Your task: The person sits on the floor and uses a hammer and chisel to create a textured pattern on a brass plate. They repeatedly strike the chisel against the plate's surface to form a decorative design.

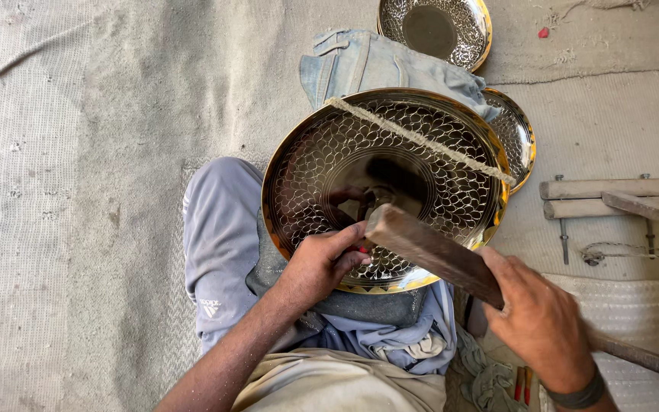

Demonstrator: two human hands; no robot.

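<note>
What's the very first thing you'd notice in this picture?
The big shiny round metal tray in the middle, covered in a scale-like pattern with a gold rim, resting on the person's lap. A rough rope stretches across its top. The left hand presses something small against the tray's lower edge, while the right hand holds a long wooden bar over it.

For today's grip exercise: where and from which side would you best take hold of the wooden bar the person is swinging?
Grip the wooden bar at its low right end, coming from the right, as the right hand does. It is long and slants up-left, so its far end stays free over the plate.
</note>
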